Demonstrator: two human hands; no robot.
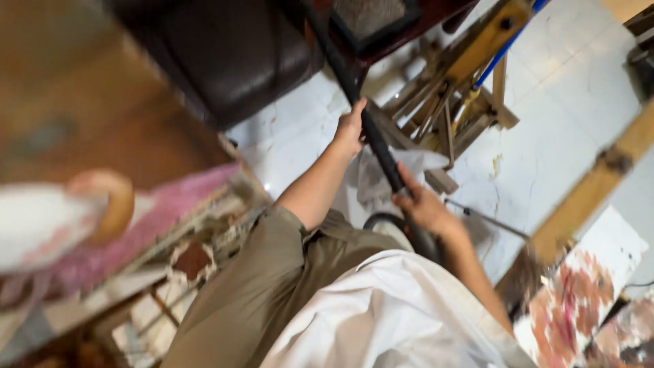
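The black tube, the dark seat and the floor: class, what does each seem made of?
Black tube, gripped by left hand and right hand: likely matte plastic or metal. Dark seat: leather-like, soft sheen, padded. Floor: glossy white marble-like tile with veins.

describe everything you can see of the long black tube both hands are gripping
The long black tube looks like smooth, rigid dark plastic or metal. It runs on a slant from the dark furniture at the top of the view down towards the person's lap, above the white marble-look floor. The left hand grips it higher up and the right hand lower down. Its lower end seems to join a curved dark hose, blurred.
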